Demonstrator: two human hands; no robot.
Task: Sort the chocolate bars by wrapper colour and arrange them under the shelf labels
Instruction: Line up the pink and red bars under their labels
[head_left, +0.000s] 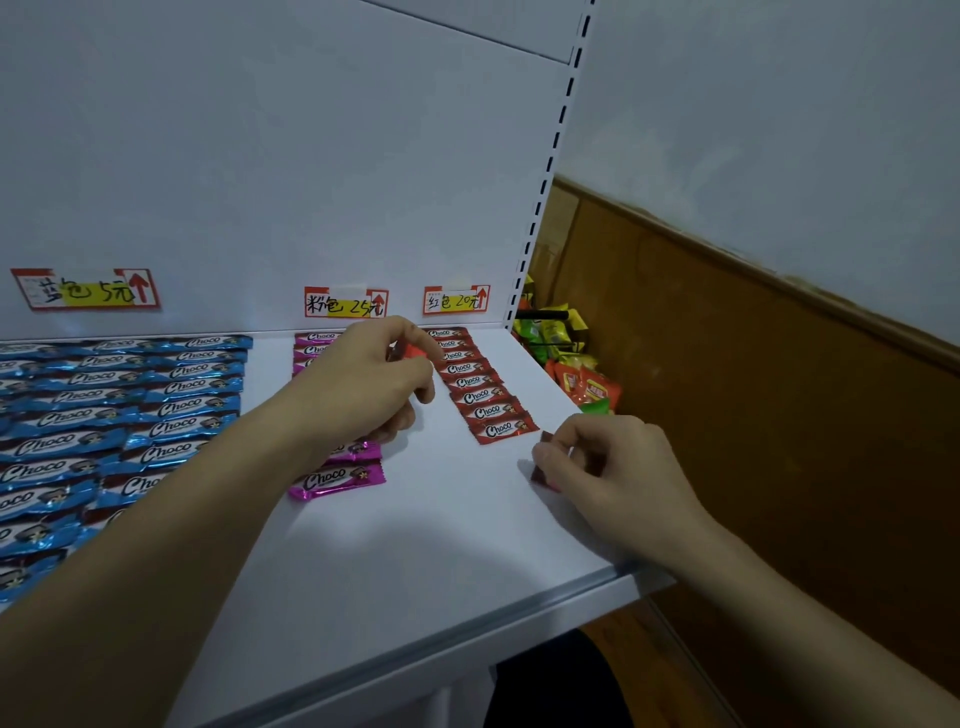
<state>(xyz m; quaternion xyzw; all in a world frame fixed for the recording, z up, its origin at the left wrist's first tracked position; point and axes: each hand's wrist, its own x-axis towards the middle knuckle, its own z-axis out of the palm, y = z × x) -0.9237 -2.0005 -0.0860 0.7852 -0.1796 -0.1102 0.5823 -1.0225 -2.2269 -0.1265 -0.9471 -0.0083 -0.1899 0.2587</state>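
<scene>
Three handwritten labels sit on the back panel of the white shelf (415, 545): the blue label (85, 289) toward the back left corner, the pink label (346, 302) near the middle and the red label (456, 299) toward the back right corner. Blue bars (119, 415) lie in rows over the left part, running off the left edge of the view. Pink bars (337, 480) form a column from the back edge forward, and red bars (480, 387) form a neat column from the back edge under their label.

The left hand (374, 382) hovers between the pink and red columns, fingers pinched on something red (413, 351), probably a red bar. The right hand (608, 467) rests near the right edge, just in front of the red column, fingers closed on a dark brown-red bar (545, 457).

To do this step well, I judge each held bar should be laid flat, logo up, parallel to the last red bar and just in front of it, extending the column toward the front edge without overlapping or nudging the ones already placed. Lowering one end first, then sliding it square, should keep the slippery foil from skating.

Most of the pink column is hidden beneath the left forearm, so its count is unknown. Both held bars are largely covered by fingers; their print cannot be read. The snack packets (566, 364) beyond the right edge are too blurred to identify
</scene>
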